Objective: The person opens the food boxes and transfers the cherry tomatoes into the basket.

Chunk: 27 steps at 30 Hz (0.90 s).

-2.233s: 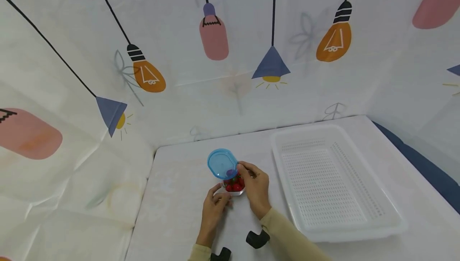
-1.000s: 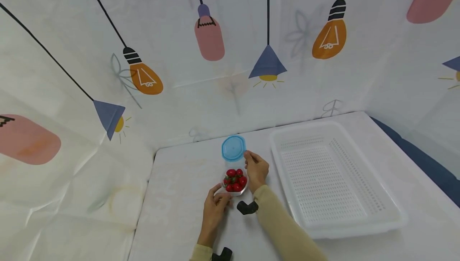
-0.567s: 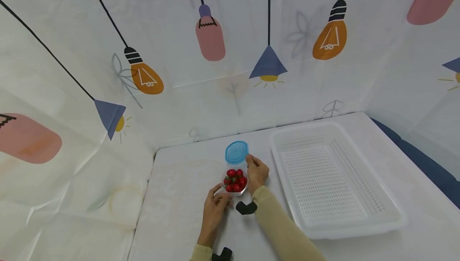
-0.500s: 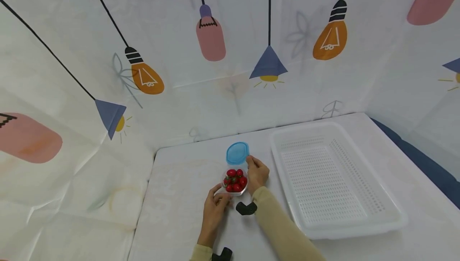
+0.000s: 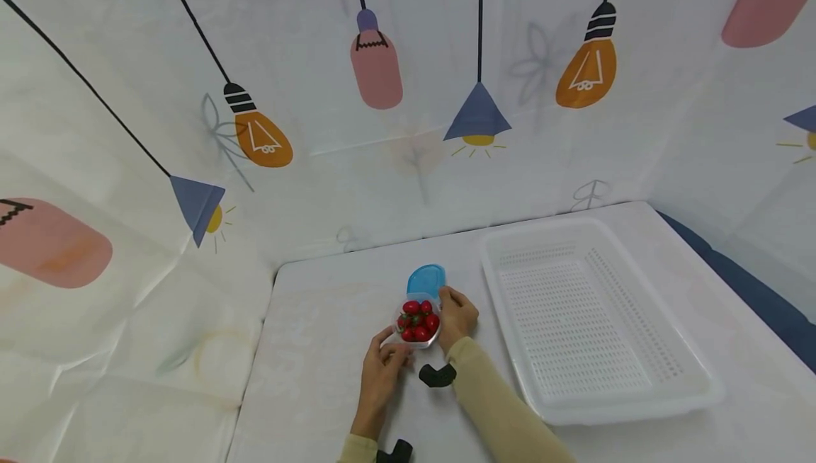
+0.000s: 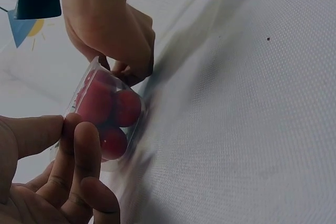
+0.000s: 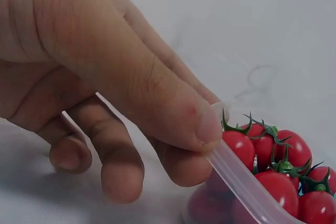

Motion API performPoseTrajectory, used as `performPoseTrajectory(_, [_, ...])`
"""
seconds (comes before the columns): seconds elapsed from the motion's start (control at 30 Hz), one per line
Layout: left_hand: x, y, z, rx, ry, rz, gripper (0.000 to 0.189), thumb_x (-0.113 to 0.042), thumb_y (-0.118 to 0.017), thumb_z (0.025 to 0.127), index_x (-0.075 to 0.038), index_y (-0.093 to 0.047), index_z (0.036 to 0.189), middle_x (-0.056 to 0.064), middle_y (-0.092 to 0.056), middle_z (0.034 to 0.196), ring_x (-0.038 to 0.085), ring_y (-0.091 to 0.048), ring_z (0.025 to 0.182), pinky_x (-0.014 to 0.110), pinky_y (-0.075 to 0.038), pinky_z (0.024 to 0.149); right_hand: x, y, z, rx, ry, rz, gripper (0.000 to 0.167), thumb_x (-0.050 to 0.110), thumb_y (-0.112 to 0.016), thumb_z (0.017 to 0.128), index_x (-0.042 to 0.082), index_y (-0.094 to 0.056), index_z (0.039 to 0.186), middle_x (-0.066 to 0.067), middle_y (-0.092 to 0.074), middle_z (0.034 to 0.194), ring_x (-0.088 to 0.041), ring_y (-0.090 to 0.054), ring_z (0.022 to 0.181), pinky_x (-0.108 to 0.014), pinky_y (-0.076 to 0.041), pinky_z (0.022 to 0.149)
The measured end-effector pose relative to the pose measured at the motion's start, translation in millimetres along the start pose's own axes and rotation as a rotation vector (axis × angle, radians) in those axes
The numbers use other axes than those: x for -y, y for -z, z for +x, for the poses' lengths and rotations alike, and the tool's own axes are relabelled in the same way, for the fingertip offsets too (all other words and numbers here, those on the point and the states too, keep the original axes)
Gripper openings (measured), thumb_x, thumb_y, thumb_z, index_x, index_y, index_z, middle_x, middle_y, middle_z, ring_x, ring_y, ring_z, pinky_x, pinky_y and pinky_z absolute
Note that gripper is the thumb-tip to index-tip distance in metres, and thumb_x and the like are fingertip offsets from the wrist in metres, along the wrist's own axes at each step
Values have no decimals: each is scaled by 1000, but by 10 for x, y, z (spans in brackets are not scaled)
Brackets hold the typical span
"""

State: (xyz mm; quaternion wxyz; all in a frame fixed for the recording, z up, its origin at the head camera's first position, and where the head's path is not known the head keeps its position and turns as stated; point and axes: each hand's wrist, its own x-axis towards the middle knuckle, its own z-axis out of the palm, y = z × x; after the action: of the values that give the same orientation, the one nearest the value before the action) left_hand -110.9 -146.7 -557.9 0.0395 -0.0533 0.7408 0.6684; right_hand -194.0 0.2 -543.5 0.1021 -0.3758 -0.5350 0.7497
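A small clear plastic box (image 7: 245,182) holds several red cherry tomatoes (image 5: 418,332) with green stem tops. At its near left corner my left hand (image 5: 380,371) pinches the wall between thumb and fingertips, as the left wrist view also shows. My right hand (image 5: 456,316) is at the far right corner; in the right wrist view its thumb and index finger pinch the translucent rim, while the other fingers curl loosely below. Just behind the box sits a blue lid (image 5: 426,279), its near part overlapped by the box rim in the head view.
A large white perforated basket (image 5: 574,321) stands to the right of the hands on the white table (image 5: 319,350). Curtain walls with printed lamps (image 5: 382,187) enclose the table at the back and left. Dark wrist mounts (image 5: 437,376) sit on both wrists.
The lid, first held up over the box, was laid back behind it and has since come closer to the box. My right hand came with it toward the rim; the left hand stayed put.
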Motion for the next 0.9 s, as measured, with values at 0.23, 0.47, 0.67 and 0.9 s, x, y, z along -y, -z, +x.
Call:
performPoseTrajectory(0.23, [-73, -16, -12, -5, 19, 19, 52, -12, -64, 101, 0, -43, 147, 15, -71, 102, 36, -68, 91, 22, -51, 81, -28, 18, 6, 1, -5, 20, 30, 15, -72, 94, 2, -69, 120, -13, -68, 106, -20, -60, 89, -29, -50, 77])
performPoseTrajectory(0.47, [-80, -15, -19, -6, 17, 45, 54, -16, -64, 101, 0, -42, 148, 13, -72, 101, 32, -69, 90, 20, -50, 80, -11, 11, 16, 0, 20, 4, 29, 15, -70, 95, 3, -70, 121, -14, -68, 110, -24, -61, 92, -33, -50, 82])
performPoseTrajectory(0.67, [-22, 2, -14, -6, -6, 45, 57, -24, -67, 100, -4, -44, 147, 10, -72, 101, 25, -69, 86, 21, -50, 82, 71, -13, -1, 34, 105, -25, 28, 12, -65, 95, 6, -70, 122, -14, -65, 116, -26, -58, 107, -40, -46, 93])
performPoseTrajectory(0.9, [-6, 6, 0, 1, -9, 31, 55, -24, -66, 100, -4, -44, 147, 11, -72, 102, 27, -69, 87, 22, -51, 81, 259, 8, -104, 168, 184, -113, 29, 14, -62, 98, 13, -68, 126, -8, -65, 120, -26, -57, 105, -38, -45, 84])
